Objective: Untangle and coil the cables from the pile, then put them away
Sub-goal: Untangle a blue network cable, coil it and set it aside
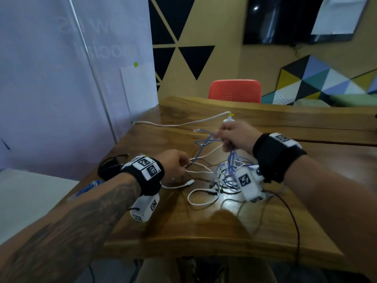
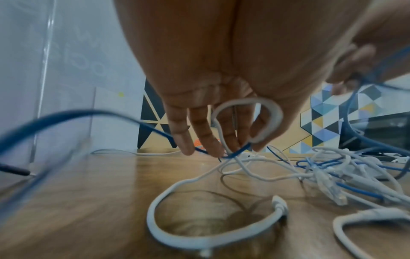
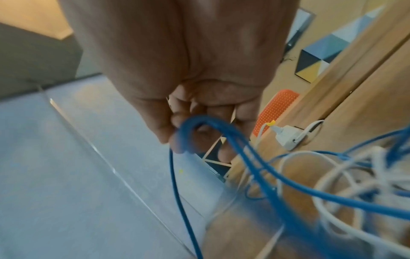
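Note:
A tangle of blue and white cables [image 1: 226, 178] lies on the wooden table [image 1: 183, 227]. My right hand [image 1: 234, 135] is raised over the pile and grips a loop of the blue cable [image 3: 199, 126] in curled fingers. My left hand [image 1: 175, 164] is low at the pile's left side. Its thumb and fingers pinch a loop of white cable [image 2: 266, 112], and a blue strand [image 2: 237, 152] crosses under the fingertips. A loose white cable end [image 1: 190, 182] lies just right of the left hand.
A white power adapter [image 1: 228, 120] with a long white lead sits at the far middle of the table. A coiled black cable [image 1: 110, 166] and a blue bundle [image 1: 89, 186] lie at the left edge. A glass partition [image 1: 71, 78] stands left, an orange chair [image 1: 234, 90] beyond.

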A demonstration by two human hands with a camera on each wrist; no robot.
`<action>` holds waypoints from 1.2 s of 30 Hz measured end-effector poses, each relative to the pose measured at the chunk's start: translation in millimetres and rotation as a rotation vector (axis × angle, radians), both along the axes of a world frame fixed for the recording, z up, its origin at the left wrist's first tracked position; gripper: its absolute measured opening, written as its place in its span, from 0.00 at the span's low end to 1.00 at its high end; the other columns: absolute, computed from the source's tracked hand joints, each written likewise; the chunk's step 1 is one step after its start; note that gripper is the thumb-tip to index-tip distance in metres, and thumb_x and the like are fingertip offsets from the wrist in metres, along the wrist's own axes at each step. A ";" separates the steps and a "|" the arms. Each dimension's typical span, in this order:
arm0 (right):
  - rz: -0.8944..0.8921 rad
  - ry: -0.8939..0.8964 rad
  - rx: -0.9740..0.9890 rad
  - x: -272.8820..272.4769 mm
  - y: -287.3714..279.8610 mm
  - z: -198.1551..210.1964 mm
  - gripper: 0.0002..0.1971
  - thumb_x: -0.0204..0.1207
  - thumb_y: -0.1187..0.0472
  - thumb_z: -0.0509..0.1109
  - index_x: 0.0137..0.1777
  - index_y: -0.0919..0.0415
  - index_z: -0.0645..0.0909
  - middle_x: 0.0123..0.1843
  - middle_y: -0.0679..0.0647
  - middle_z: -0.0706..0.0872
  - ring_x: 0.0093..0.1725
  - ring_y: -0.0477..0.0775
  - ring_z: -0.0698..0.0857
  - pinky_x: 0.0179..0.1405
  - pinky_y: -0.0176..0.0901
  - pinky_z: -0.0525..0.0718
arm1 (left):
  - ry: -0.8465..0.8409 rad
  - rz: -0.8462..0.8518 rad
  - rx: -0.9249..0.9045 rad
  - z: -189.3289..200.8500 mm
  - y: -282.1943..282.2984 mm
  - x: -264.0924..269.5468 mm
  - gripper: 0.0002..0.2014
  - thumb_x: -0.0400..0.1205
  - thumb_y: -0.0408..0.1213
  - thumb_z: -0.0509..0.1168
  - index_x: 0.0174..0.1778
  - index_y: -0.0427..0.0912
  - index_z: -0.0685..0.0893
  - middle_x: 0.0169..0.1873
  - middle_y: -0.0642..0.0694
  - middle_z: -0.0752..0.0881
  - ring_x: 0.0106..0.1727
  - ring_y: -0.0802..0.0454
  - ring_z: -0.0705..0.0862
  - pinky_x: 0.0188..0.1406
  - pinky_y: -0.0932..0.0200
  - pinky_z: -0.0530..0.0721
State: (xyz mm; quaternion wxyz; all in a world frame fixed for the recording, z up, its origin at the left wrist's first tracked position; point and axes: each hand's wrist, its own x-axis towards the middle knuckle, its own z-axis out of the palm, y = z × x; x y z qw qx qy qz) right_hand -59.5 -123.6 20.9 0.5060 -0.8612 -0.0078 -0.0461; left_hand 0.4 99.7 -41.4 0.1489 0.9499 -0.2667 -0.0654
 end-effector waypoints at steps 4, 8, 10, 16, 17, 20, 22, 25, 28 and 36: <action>-0.073 -0.182 0.308 -4.4 -20.7 50.8 0.09 0.85 0.62 0.66 0.44 0.64 0.82 0.27 0.48 0.67 0.20 0.43 0.64 0.18 0.37 0.68 | -0.121 -0.030 -0.062 6.7 -10.5 13.0 0.12 0.80 0.39 0.68 0.58 0.50 0.88 0.46 0.52 0.85 0.48 0.51 0.83 0.50 0.63 0.77; -0.208 -0.379 0.445 -6.3 -51.8 101.7 0.12 0.86 0.59 0.65 0.40 0.59 0.80 0.22 0.43 0.67 0.19 0.42 0.61 0.16 0.33 0.58 | -0.113 0.064 -0.056 3.1 -7.9 31.3 0.09 0.82 0.50 0.65 0.53 0.56 0.88 0.51 0.51 0.89 0.52 0.49 0.87 0.57 0.55 0.84; -0.253 -0.433 0.479 -10.2 -66.0 120.1 0.13 0.87 0.58 0.63 0.41 0.59 0.80 0.22 0.43 0.67 0.19 0.42 0.61 0.15 0.32 0.57 | -0.064 0.100 -0.059 0.4 -9.2 37.9 0.12 0.83 0.54 0.60 0.42 0.55 0.85 0.45 0.51 0.90 0.50 0.48 0.87 0.56 0.50 0.85; -0.302 -0.438 0.461 -15.6 -77.6 136.7 0.13 0.90 0.58 0.57 0.42 0.56 0.76 0.29 0.49 0.72 0.19 0.44 0.63 0.19 0.34 0.61 | -0.156 0.138 0.045 7.3 -27.7 35.8 0.26 0.80 0.68 0.51 0.41 0.52 0.85 0.42 0.51 0.87 0.47 0.46 0.85 0.52 0.48 0.84; -0.304 -0.432 0.451 -15.3 -77.0 136.4 0.13 0.90 0.59 0.56 0.43 0.56 0.76 0.30 0.50 0.75 0.19 0.44 0.64 0.19 0.33 0.63 | -0.243 0.139 0.060 13.0 -32.2 35.0 0.23 0.81 0.66 0.54 0.40 0.52 0.84 0.41 0.51 0.86 0.47 0.45 0.84 0.51 0.48 0.84; -0.297 -0.415 0.361 -13.6 -73.8 137.4 0.12 0.88 0.61 0.58 0.43 0.57 0.78 0.32 0.50 0.79 0.21 0.45 0.67 0.20 0.34 0.66 | -0.337 0.104 -0.059 38.9 -46.1 31.1 0.19 0.82 0.57 0.61 0.39 0.48 0.87 0.36 0.48 0.86 0.44 0.43 0.85 0.47 0.49 0.85; -0.276 -0.386 0.215 -13.0 -68.9 137.6 0.11 0.85 0.61 0.61 0.41 0.57 0.80 0.32 0.50 0.79 0.21 0.46 0.69 0.20 0.37 0.66 | -0.206 0.108 -0.318 60.4 -53.5 29.8 0.18 0.84 0.54 0.63 0.42 0.45 0.90 0.37 0.43 0.89 0.43 0.43 0.86 0.48 0.51 0.86; -0.256 -0.289 -0.115 -18.3 -52.6 124.3 0.14 0.83 0.50 0.66 0.38 0.54 0.83 0.35 0.50 0.79 0.29 0.48 0.74 0.26 0.39 0.71 | 0.050 0.143 -0.734 98.5 -64.6 21.2 0.16 0.86 0.46 0.64 0.47 0.38 0.91 0.30 0.43 0.83 0.24 0.55 0.79 0.25 0.64 0.77; -0.097 -0.105 -0.345 -20.1 -29.5 94.4 0.23 0.74 0.32 0.71 0.50 0.53 0.88 0.45 0.50 0.84 0.43 0.49 0.80 0.42 0.43 0.79 | 0.335 0.093 -1.019 127.5 -74.6 4.1 0.13 0.87 0.42 0.63 0.49 0.36 0.87 0.26 0.47 0.75 0.18 0.57 0.72 0.19 0.65 0.72; -0.116 -0.113 -0.215 4.3 3.4 55.8 0.10 0.78 0.56 0.74 0.39 0.61 0.86 0.31 0.54 0.77 0.29 0.52 0.72 0.27 0.41 0.68 | 0.336 -0.010 -1.104 120.1 -74.6 -0.1 0.20 0.85 0.50 0.65 0.58 0.35 0.84 0.33 0.48 0.83 0.34 0.52 0.81 0.39 0.57 0.79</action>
